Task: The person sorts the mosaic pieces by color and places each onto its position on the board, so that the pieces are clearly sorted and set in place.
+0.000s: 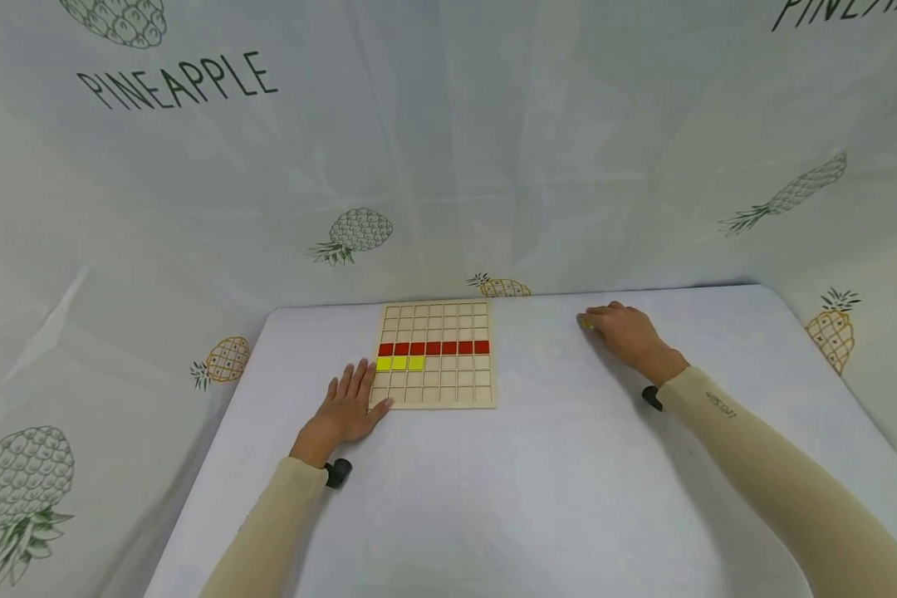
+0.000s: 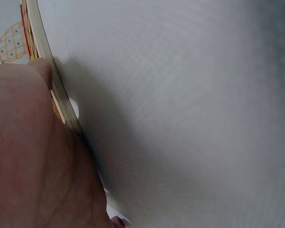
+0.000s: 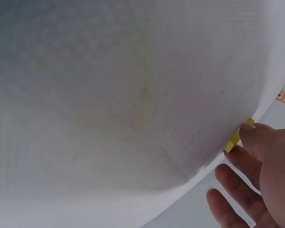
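A square wooden grid board (image 1: 456, 395) lies at the back of the table, left of centre. A full row of red tiles (image 1: 433, 348) crosses it. Directly below, three yellow tiles (image 1: 399, 363) fill cells from the left edge. My left hand (image 1: 344, 412) rests flat with fingers spread at the board's lower left corner; in the left wrist view its thumb touches the board's edge (image 2: 61, 95). Well right of the board, my right hand (image 1: 628, 335) pinches a yellow tile (image 3: 233, 142) between thumb and index finger, close to the tabletop. Its other fingers are loosely bent.
A white-covered table (image 1: 538, 490) spreads under both arms. Behind it and at the sides hangs a pale curtain (image 1: 448, 149) printed with pineapples. A dark wrist strap piece (image 1: 338, 473) shows at my left wrist, another (image 1: 651, 398) at my right.
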Tool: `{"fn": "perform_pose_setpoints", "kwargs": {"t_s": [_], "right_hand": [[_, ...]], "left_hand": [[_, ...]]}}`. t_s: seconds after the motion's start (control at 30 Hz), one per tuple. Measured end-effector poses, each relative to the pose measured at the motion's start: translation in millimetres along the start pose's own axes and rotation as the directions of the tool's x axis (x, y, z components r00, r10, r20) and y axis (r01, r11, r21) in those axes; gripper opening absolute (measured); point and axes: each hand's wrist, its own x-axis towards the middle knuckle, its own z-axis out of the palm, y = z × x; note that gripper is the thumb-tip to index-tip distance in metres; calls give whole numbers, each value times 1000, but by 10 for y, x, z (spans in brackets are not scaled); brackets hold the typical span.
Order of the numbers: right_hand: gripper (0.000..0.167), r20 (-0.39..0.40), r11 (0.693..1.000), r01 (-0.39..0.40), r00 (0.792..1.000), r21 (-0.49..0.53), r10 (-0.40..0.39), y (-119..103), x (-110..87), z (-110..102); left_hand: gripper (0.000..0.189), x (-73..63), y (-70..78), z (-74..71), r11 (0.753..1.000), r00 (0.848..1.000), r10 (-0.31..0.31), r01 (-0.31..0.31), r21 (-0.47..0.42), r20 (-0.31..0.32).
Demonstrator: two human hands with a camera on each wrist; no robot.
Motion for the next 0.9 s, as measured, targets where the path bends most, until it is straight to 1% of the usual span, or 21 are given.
{"fn": "perform_pose_setpoints", "kwargs": {"t_s": [0.1, 0.2, 0.3, 0.37, 0.47, 0.57, 0.73, 0.9], "right_hand": [[35, 8, 1000, 0, 1000, -11, 0, 1, 9, 1], [32, 15, 999, 11, 1000, -42, -11, -8, 20, -2], [28, 28, 996, 27, 999, -83, -25, -17, 30, -1], [27, 37, 994, 38, 999, -106, -34, -24, 31, -2], [29, 37, 993, 47, 998, -107, -44, -41, 20, -19], [34, 31, 994, 54, 998, -93, -51, -61, -1, -41], [38, 21, 996, 54, 998, -70, -53, -97, -37, -53], [33, -38, 997, 66, 997, -46, -68, -195, -52, -79]], "left_hand": [[88, -22, 33, -28, 1000, 1000, -2, 2, 9, 5], [89, -47, 60, -55, 1000, 1000, 2, -2, -13, -2], [90, -47, 58, -51, 1000, 1000, 0, 0, -9, -6], [90, -26, 34, -22, 1000, 1000, 2, -2, 0, -10], [89, 12, -12, 16, 1000, 1000, 7, -7, 3, -15], [88, 21, -31, 23, 1000, 1000, 11, -11, -6, -17], [87, -32, 25, -34, 1000, 1000, 11, -11, -16, -10], [86, -85, 86, -102, 1000, 1000, 3, -2, -28, 6]]}}
